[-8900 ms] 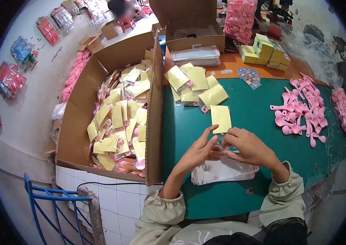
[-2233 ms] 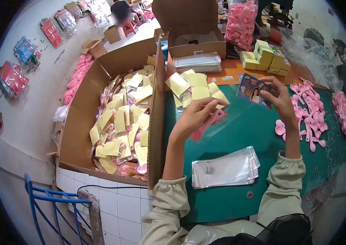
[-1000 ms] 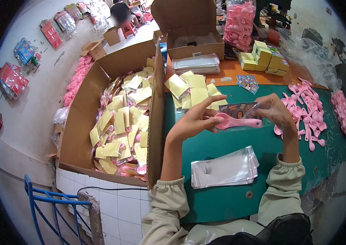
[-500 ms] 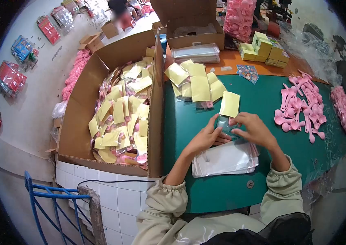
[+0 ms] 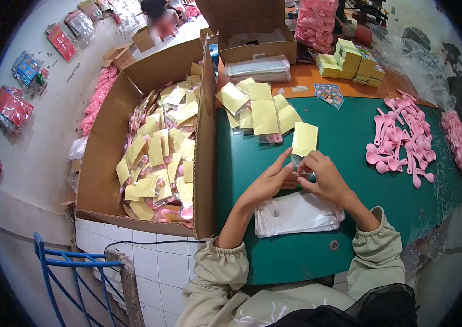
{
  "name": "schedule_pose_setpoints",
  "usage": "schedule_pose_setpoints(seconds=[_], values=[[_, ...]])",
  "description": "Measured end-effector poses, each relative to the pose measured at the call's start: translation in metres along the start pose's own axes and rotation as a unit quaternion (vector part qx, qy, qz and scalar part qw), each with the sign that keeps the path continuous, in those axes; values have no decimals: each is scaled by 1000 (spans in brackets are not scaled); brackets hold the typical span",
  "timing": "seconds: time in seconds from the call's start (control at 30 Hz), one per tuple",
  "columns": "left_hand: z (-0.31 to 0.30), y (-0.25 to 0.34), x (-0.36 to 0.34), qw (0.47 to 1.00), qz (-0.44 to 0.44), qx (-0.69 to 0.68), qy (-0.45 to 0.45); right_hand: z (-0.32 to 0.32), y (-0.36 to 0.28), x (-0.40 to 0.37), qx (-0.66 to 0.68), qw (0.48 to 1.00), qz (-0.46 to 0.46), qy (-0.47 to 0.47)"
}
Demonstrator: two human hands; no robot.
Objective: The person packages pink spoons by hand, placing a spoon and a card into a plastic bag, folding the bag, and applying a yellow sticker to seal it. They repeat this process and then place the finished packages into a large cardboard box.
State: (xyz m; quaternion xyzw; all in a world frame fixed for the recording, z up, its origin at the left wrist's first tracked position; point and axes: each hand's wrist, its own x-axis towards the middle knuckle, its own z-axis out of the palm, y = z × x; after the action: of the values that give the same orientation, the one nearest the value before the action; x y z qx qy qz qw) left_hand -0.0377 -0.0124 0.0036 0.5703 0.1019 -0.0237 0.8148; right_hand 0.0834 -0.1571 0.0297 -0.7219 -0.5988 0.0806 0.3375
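A clear plastic bag with a yellow card [image 5: 305, 138] in its far end lies on the green table, just beyond a stack of flat clear plastic bags [image 5: 298, 215]. My left hand [image 5: 268, 184] holds the near end of the bag from the left, partly beneath it. From the right, my right hand [image 5: 324, 175] pinches the bag's near flap, with thumb and fingers close together. The fingers partly hide this end, and I cannot make out the bag's other contents. Several filled bags with yellow cards [image 5: 264, 116] lie beyond my left hand.
A large cardboard box [image 5: 204, 141] of filled packets stands at the left. Pink spoons [image 5: 402, 143] are heaped on the green table [image 5: 274, 261] at the right. Stacked yellow cards [image 5: 345, 61] and more plastic bags [image 5: 258, 70] sit at the back. A person [image 5: 161, 16] is far behind.
My right hand has moved left, closer to my left hand, and its fingers have drawn together on the bag's near end. The bag with the yellow card has barely moved.
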Motion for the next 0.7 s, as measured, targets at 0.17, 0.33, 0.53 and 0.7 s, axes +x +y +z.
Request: schedule_pose_setpoints(seconds=[0.17,0.33,0.53,0.7], values=[[5,6,-3,998,-17,-50,41,-2,-17,-2,-85,996,-33,-4],[17,5,2,993,15,5,121,4,-24,-4,-135,985,-111,2],[10,-7,11,976,88,-2,199,-58,-35,-14,115,966,-100,-210],[17,18,-5,987,29,-67,142,-195,66,-73,229,957,180,-9]])
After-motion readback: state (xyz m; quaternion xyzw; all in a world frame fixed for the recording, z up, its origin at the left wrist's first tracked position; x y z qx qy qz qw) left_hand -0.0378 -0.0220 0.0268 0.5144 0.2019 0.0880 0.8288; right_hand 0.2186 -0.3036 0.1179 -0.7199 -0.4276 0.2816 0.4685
